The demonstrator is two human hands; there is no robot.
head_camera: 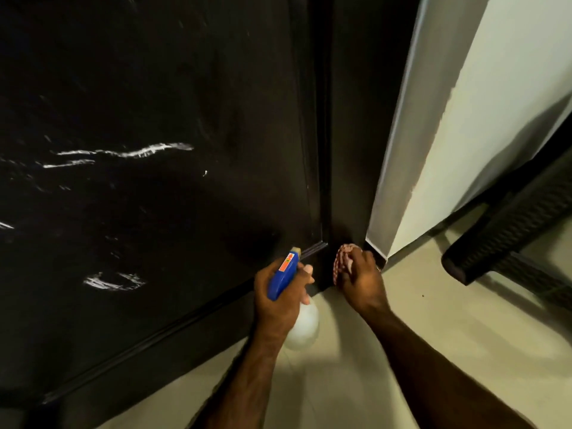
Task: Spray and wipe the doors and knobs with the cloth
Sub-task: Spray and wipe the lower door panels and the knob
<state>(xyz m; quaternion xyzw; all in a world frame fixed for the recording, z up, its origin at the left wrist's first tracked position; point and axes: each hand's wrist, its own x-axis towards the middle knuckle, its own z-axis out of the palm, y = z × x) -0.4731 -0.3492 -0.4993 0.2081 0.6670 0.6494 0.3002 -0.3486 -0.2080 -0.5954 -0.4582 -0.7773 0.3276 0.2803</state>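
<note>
Right hand point(360, 275) fingers bunch a checked cloth point(340, 263) against the black door frame's point(346, 181) foot. Left hand point(278, 300) grips the blue-headed spray bottle point(286, 274) beside the streaked dark door point(139, 150), above pale floor point(433, 320); both arms reach down.

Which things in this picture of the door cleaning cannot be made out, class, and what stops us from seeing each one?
- Door knob: none shows in the head view; the dark door runs past the top edge.
- Cloth: mostly covered by the right hand, so its full pattern is hidden.
- Spray bottle: the left hand wraps its neck; the label is too small to read and the pale body is blurred.
- Dark woven furniture: cut off by the right edge.
</note>
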